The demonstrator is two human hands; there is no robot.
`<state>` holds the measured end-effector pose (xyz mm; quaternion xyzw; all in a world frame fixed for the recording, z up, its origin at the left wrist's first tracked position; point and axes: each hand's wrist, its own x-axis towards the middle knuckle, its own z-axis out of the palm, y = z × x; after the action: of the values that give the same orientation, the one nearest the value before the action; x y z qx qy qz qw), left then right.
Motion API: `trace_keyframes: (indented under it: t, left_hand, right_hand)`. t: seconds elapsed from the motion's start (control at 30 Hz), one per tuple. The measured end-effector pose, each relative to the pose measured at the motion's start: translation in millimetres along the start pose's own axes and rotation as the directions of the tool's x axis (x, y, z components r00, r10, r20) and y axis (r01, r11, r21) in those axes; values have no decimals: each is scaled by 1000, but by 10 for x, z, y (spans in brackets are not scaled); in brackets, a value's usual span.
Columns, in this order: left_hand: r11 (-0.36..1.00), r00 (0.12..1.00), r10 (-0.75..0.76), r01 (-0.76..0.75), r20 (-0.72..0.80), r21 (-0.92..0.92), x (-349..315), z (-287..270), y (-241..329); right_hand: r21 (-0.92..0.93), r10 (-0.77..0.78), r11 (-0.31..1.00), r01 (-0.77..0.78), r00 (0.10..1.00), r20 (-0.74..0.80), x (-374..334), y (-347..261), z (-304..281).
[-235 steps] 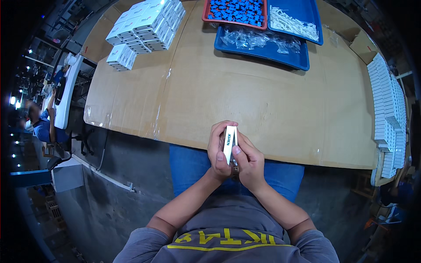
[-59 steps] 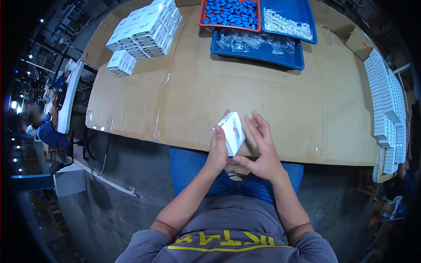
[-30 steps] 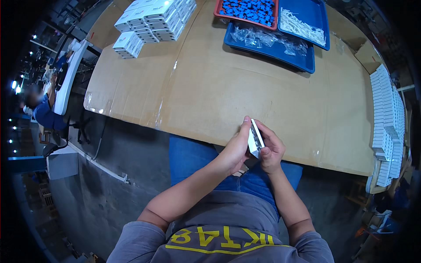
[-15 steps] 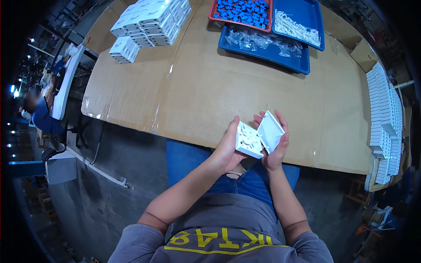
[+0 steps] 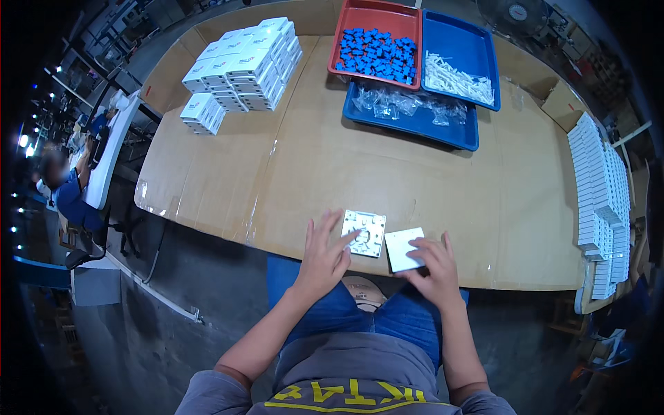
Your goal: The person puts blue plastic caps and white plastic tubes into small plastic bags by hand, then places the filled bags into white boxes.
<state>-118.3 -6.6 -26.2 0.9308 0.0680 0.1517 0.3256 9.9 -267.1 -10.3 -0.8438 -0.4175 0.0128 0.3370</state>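
Observation:
Near the table's front edge lies a square white plastic box base (image 5: 374, 242), with small moulded parts visible inside it. Over its left side is my left hand (image 5: 321, 259), fingers spread, the index fingertip reaching onto the inner parts. Just right of the base, a plain white square cover (image 5: 399, 254) sits slightly turned, smooth face up. My right hand (image 5: 434, 270) grips this cover, fingers on its top and thumb by its near edge. Whether the cover rests fully on the table is hard to make out.
Stacked white boxes (image 5: 238, 66) stand at the far left. At the back are a red tray (image 5: 380, 17) of blue pieces, a blue tray (image 5: 460, 34) of white pieces, and a lower blue tray (image 5: 408, 131) with clear bags. White parts (image 5: 600, 200) are piled along the right edge.
The base and cover, held up together in both hands before, are now apart at the table's front edge. The left hand's fingers have spread, and the cover's smooth face has turned up.

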Motion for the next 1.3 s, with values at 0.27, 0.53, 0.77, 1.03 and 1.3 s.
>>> trace_keyframes:
  t: [0.27, 0.53, 0.77, 1.03, 1.3]
  left_hand:
    - [994, 972, 82, -97, 219, 56, 155, -8, 201]
    - [998, 998, 9, -14, 66, 68, 719, 182, 47]
    - [1000, 999, 26, -25, 29, -11, 739, 204, 36]
    - [999, 999, 19, -17, 46, -47, 767, 171, 52]
    - [999, 999, 28, -26, 37, -44, 817, 130, 73]
  right_hand:
    - [-111, 141, 984, -138, 990, 25, 134, -78, 115]
    - [-221, 173, 959, -178, 984, -41, 930, 47, 62]
    - [10, 20, 1000, -18, 967, -253, 2106, 28, 89]
    - [-123, 175, 977, -173, 985, 4, 3490, 302, 500]
    - [-250, 278, 929, -272, 960, -10, 3755, 434, 838]
